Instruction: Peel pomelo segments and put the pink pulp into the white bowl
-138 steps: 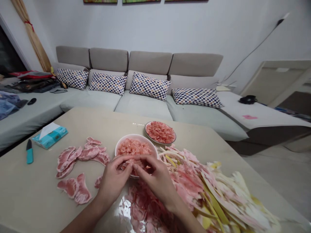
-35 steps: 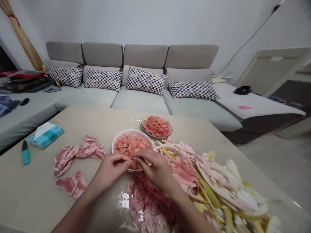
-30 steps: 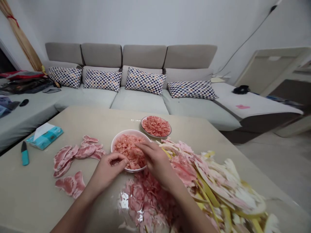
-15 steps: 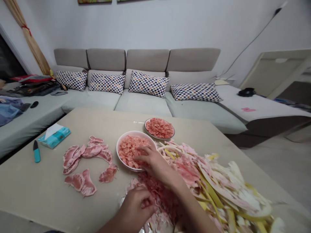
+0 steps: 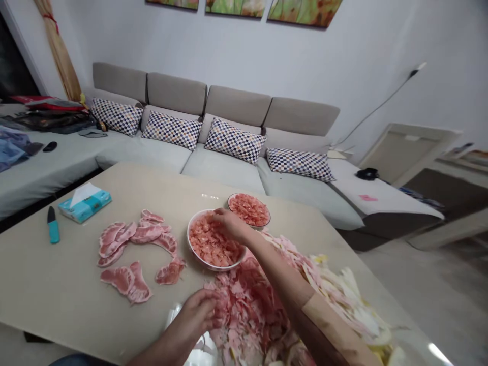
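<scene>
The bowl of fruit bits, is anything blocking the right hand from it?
Nothing visible. The right hand is over the far right edge of the bowl, by the fruit bits; I can't tell whether it touches them.

Sofa (image 5: 238, 108): long, grey-backed fabric, over there past the far edge of the glossy cream table (image 5: 57, 290)
Cushions (image 5: 234, 141): four, oblong, chequered cloth
Wall (image 5: 171, 46): pale, hung with rectangular floral canvases (image 5: 305, 11)
Curtain (image 5: 61, 53): tan cloth, tied in red
Floor (image 5: 396, 282): pale grey, off the table's right edge

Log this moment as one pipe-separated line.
right hand: at white bowl of pomelo pulp | left hand: beside pink membrane scraps | grip: unclear, both | teal-handled knife: beside tissue pack
</scene>
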Motion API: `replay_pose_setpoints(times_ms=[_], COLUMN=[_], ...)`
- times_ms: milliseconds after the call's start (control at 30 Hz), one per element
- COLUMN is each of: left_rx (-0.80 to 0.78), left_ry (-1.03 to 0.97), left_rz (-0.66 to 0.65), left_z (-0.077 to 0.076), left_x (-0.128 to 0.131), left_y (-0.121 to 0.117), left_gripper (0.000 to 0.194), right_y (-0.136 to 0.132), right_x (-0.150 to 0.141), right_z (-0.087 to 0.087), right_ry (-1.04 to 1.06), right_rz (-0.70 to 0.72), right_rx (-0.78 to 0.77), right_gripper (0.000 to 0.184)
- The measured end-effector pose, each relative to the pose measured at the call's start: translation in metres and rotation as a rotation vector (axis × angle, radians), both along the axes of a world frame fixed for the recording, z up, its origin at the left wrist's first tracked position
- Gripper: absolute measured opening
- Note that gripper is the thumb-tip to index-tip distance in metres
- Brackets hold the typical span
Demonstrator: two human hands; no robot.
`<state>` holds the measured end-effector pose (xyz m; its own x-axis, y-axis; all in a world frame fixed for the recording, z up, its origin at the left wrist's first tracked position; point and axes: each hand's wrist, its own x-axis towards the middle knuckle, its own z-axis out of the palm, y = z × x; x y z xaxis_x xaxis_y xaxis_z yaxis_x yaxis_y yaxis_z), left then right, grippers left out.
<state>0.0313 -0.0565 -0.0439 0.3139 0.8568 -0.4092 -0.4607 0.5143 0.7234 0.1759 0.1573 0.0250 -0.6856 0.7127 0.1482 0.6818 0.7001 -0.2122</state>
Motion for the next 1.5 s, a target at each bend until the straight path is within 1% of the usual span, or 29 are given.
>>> replay_pose_setpoints(times_ms=[100, 200, 300, 400, 500, 600, 667, 733, 767, 833, 933, 1000, 1100, 1233, 1267, 1300, 1367, 1433, 1500], left_rx=[-0.057, -0.087, -0.085, -0.068, -0.068, -0.074, -0.075, -0.064, -0.051, -0.022, 0.009, 0.017, 0.037, 0.103, 0.116, 0.123, 0.143, 0.204, 0.291], left_ry=[-0.175, -0.246, -0.265, -0.256, -0.221, -0.203, -0.258, -0.343, -0.381, -0.431, -0.449, -0.448, -0.447, -0.382, -0.346, -0.303, -0.206, -0.128, -0.074], left_rz=[0.097, 0.143, 0.144, 0.121, 0.101, 0.103, 0.108, 0.098, 0.087, 0.063, 0.049, 0.044, 0.029, 0.002, 0.000, 0.002, 0.013, 0.018, 0.007], left_z=[0.005, 0.007, 0.008, 0.008, 0.007, 0.008, 0.010, 0.013, 0.016, 0.021, 0.029, 0.032, 0.034, 0.034, 0.035, 0.036, 0.039, 0.041, 0.043], left_x=[-0.010, -0.015, -0.017, -0.018, -0.020, -0.023, -0.026, -0.028, -0.029, -0.031, -0.035, -0.036, -0.038, -0.037, -0.037, -0.036, -0.035, -0.034, -0.034], left_y=[0.002, 0.006, 0.009, 0.011, 0.011, 0.011, 0.012, 0.013, 0.013, 0.014, 0.016, 0.017, 0.018, 0.016, 0.016, 0.015, 0.012, 0.010, 0.009], left_gripper=[0.018, 0.018, 0.022, 0.024, 0.028, 0.027, 0.023, 0.020, 0.019, 0.023, 0.036, 0.044, 0.045, 0.043, 0.045, 0.047, 0.051, 0.053, 0.054], right_y=[0.004, 0.002, -0.004, -0.012, -0.020, -0.028, -0.032, -0.034, -0.035, -0.037, -0.046, -0.055, -0.076, -0.120, -0.133, -0.145, -0.166, -0.180, -0.188], right_x=[0.001, 0.010, 0.025, 0.032, 0.022, 0.007, 0.003, 0.006, 0.010, 0.019, 0.026, 0.026, 0.023, 0.019, 0.017, 0.015, 0.008, 0.000, -0.007], right_z=[0.007, 0.018, 0.028, 0.033, 0.030, 0.019, 0.012, 0.007, 0.006, 0.006, 0.010, 0.013, 0.019, 0.026, 0.027, 0.026, 0.024, 0.018, 0.012], right_ry=[0.020, 0.020, -0.005, -0.003, 0.062, 0.115, 0.143, 0.182, 0.205, 0.251, 0.326, 0.369, 0.392, 0.442, 0.488, 0.530, 0.563, 0.561, 0.578], right_rz=[-0.031, -0.059, -0.114, -0.168, -0.159, -0.063, -0.028, -0.038, -0.053, -0.078, -0.096, -0.107, -0.109, -0.142, -0.146, -0.142, -0.139, -0.163, -0.178], right_rx=[-0.032, -0.073, -0.111, -0.113, -0.076, -0.069, -0.067, -0.052, -0.042, -0.026, -0.008, 0.008, 0.014, 0.008, -0.047, -0.093, -0.152, -0.156, -0.134], right_gripper=[0.027, 0.028, 0.026, 0.025, 0.025, 0.031, 0.026, 0.017, 0.016, 0.018, 0.025, 0.029, 0.028, 0.022, 0.019, 0.017, 0.017, 0.016, 0.018])
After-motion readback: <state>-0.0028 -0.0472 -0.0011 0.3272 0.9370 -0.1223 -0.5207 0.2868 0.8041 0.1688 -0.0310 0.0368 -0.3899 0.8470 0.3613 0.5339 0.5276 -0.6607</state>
